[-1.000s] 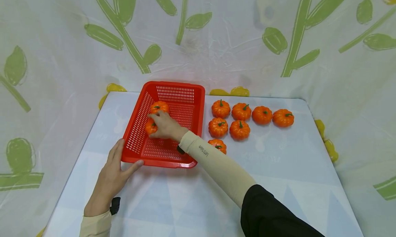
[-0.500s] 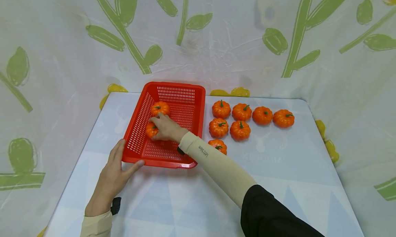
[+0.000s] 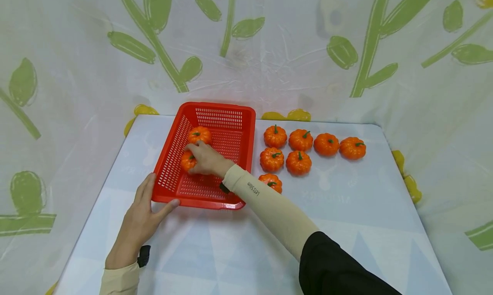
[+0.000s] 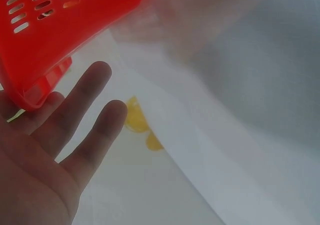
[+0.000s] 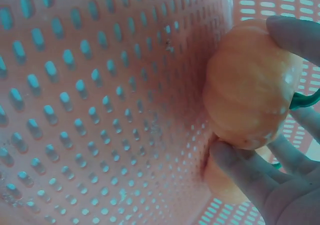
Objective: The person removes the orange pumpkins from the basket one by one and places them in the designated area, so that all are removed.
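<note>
A red plastic basket [image 3: 227,144] with slotted walls stands at the back left of the table. Inside it, my right hand [image 3: 208,159] grips a small orange pumpkin [image 5: 245,85] between thumb and fingers; its green stem shows in the right wrist view. That pumpkin is near the basket's left wall, partly hidden by the hand in the head view. Just behind it sits another pumpkin [image 3: 200,135]. My left hand [image 3: 139,220] is at the basket's front left corner, its fingers straight along the left side and the thumb at the front rim.
Several more pumpkins stand in rows right of the basket, among them a back one [image 3: 275,136], the far right one [image 3: 352,148] and a front one [image 3: 271,182] partly behind the right sleeve [image 3: 269,205]. A patterned curtain [image 3: 285,59] hangs close behind the table [image 3: 346,226].
My right hand has shifted very slightly within the basket, still holding the pumpkin by the left wall. The left hand and the other pumpkins stay put.
</note>
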Motion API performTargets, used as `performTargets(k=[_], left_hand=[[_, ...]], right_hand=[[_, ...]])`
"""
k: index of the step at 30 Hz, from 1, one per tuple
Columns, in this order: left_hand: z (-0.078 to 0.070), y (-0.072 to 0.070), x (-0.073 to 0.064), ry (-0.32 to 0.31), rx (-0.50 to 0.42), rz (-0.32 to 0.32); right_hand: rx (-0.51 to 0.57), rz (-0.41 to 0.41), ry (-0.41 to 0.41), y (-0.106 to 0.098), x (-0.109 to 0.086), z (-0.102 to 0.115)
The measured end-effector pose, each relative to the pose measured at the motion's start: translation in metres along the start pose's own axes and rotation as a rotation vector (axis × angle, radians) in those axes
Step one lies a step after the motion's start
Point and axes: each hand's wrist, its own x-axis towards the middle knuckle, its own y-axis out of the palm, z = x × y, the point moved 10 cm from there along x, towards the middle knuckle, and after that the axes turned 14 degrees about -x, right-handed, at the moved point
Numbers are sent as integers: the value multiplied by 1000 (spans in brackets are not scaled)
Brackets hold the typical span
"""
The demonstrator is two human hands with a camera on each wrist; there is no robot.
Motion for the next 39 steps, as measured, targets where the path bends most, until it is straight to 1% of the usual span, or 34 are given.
performTargets(k=[9, 13, 19, 30, 35, 39], left_hand=[[-1, 1, 0, 14, -3, 2], [-2, 1, 1, 23, -4, 0], [-2, 0, 2, 18, 2, 4], [0, -1, 1, -5, 1, 10], [1, -1, 1, -8, -3, 10], [1, 0, 1, -12, -8, 13]], right_hand=[[-44, -37, -25, -10, -3, 5], [-55, -68, -37, -19, -5, 7], [-16, -120, -53, -39, -14, 11], [92, -237, -110, -72, -38, 17], [118, -259, -118, -81, -50, 16], [125, -257, -101, -86, -59, 10]])
